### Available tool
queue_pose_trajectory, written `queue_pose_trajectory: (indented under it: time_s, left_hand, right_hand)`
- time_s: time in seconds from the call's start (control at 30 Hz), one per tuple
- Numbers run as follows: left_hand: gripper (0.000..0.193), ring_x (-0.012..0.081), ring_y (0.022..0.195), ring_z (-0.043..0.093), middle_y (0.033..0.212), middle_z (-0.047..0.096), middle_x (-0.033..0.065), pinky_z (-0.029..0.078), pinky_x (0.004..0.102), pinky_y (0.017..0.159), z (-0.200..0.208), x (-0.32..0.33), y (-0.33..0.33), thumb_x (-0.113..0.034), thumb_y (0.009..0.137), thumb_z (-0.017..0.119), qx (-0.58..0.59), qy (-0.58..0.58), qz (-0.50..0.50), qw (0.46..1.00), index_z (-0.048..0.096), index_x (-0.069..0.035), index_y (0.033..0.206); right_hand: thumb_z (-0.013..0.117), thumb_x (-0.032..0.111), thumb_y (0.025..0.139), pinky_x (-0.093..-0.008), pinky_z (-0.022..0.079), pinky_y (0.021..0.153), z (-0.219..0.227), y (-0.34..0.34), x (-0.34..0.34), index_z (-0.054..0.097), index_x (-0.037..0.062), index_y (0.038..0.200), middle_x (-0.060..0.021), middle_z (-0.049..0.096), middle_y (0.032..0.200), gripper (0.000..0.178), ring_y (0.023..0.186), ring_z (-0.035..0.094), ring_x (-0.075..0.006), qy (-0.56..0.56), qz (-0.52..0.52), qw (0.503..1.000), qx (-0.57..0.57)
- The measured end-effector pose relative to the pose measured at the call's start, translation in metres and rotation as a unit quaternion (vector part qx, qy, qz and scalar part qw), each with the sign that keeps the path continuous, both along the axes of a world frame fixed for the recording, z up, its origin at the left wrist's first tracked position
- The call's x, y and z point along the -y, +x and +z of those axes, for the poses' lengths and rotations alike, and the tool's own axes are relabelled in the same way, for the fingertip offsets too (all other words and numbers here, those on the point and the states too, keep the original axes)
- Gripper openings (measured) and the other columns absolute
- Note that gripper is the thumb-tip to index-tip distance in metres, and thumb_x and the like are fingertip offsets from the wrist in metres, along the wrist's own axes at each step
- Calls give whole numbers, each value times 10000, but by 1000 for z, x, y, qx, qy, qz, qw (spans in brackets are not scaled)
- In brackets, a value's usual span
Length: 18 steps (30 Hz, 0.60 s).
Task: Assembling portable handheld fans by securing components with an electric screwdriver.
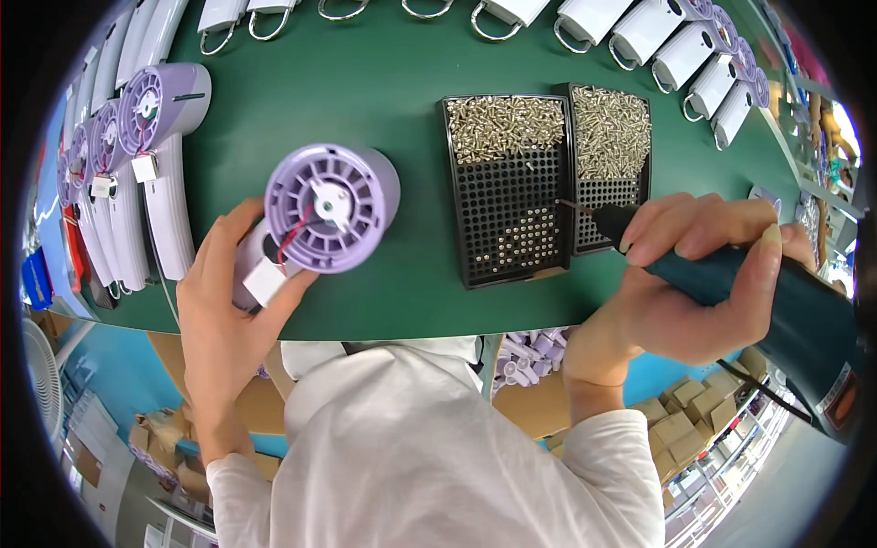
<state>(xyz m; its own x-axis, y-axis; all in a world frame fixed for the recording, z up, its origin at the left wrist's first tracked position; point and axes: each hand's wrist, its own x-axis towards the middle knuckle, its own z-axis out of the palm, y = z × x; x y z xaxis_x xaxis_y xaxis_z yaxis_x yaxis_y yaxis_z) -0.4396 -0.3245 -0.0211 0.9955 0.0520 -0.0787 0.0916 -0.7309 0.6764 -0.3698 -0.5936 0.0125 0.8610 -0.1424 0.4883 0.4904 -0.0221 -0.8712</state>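
My left hand (224,283) is wrapped round the handle of a small lilac fan housing (370,196). Its open round end faces up, showing a ribbed ring, a white motor mount and red and black wires running to a white connector (265,281). In my right hand (703,274) is a dark electric screwdriver (795,310), its bit pointing left over the right edge of a black screw tray (512,201). Loose screws are heaped at that tray's far end, and several stand in its holes nearer me. Whether a screw sits on the bit I cannot tell.
A second black screw tray (607,187) adjoins the first. More lilac fan housings (155,105) lie along the left side of the green table (402,110). White parts with metal loops (589,18) line the far edge. Cardboard boxes (685,425) are below at right.
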Motion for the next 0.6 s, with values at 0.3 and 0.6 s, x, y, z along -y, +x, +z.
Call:
queue_pose_trajectory:
  time_s: [0.3,0.6]
  left_hand:
    - [432,125,880,575,1005,628,68,457,238,778,11,13,-3,-130,804,702,-73,-99,146,982,531,0,1179]
    - [436,131,886,543,1013,617,70,438,240,800,12,14,2,-161,815,692,-101,-109,161,976,536,-14,1195]
  right_hand:
    - [358,195,923,-349,350,320,1,-2,-3,476,103,1017,-85,409,603,176,322,348,-184,-12,-10,1000,7]
    - [368,210,916,-348,346,320,1,-2,-5,476,97,1003,-80,410,603,179,324,352,-177,11,-11,1000,10]
